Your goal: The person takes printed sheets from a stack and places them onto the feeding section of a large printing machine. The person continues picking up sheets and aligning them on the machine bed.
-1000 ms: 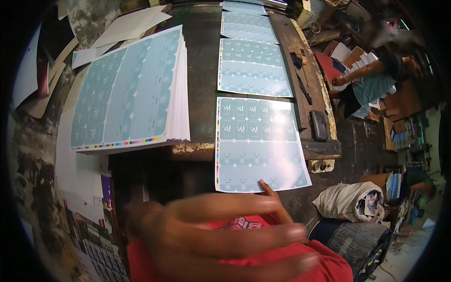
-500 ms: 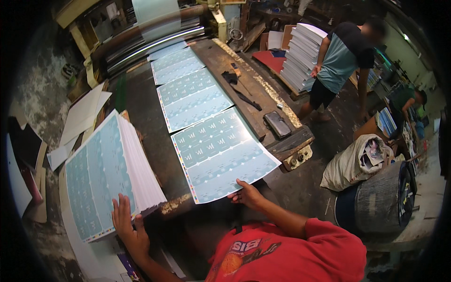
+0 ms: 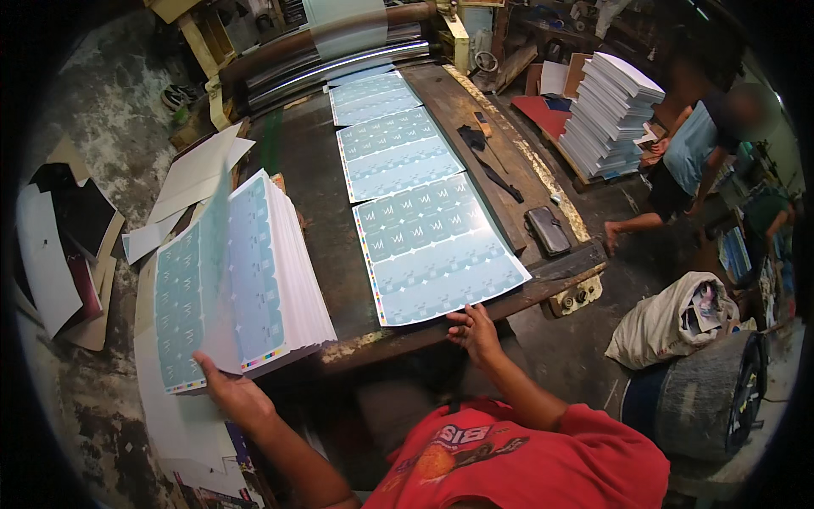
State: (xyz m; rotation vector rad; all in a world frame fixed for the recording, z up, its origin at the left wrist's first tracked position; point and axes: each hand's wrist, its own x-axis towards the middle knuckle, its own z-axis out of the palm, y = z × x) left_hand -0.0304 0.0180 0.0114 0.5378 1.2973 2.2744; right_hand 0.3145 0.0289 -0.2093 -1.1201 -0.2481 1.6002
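Pinches a blurred, lifted sheet (image 3: pixel 222 314) over the paper stack (image 3: pixel 292 276) with the left hand (image 3: pixel 242 404). Holds the half-curled right hand (image 3: pixel 477 336) at the nearest printed sheet (image 3: pixel 437 250) on the table (image 3: pixel 331 297); cannot tell whether gripping.

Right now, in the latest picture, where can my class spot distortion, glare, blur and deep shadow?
Head view: the right edge of the table bows and the picture's corners go black; head view: a bright streak glints along the metal roller; head view: the lifted sheet at the left hand smears, probably from motion; head view: deep shadow lies below the table's front edge.
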